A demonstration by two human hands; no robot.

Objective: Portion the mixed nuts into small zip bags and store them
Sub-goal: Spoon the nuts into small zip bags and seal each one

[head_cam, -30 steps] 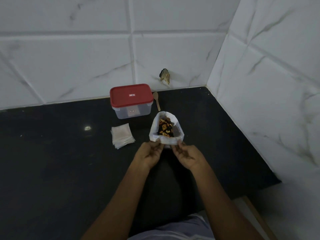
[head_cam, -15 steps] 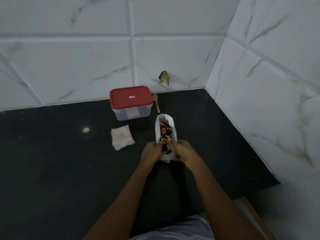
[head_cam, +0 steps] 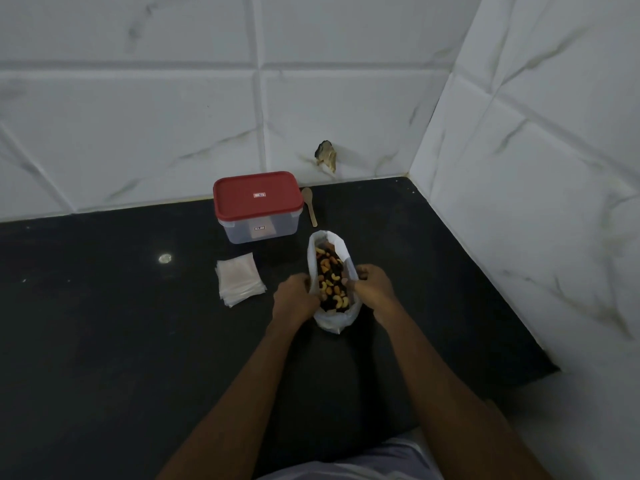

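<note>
Nut bag (head_cam: 330, 322) on counter (head_cam: 104, 341), walls (head_cam: 554, 168) well apart, left hand (head_cam: 294, 301), right hand (head_cam: 374, 289) — grips clamped on its side edges.

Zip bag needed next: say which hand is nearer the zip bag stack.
Left. The left hand holds the nut bag just right of the zip bag stack; the right hand holds its far side.

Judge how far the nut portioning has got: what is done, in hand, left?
Done: nothing portioned; the zip bags lie stacked. In hand: left hand and right hand grip the open bag of mixed nuts. Left: filling, sealing, storing; the red-lidded container is shut, the spoon untouched.
</note>
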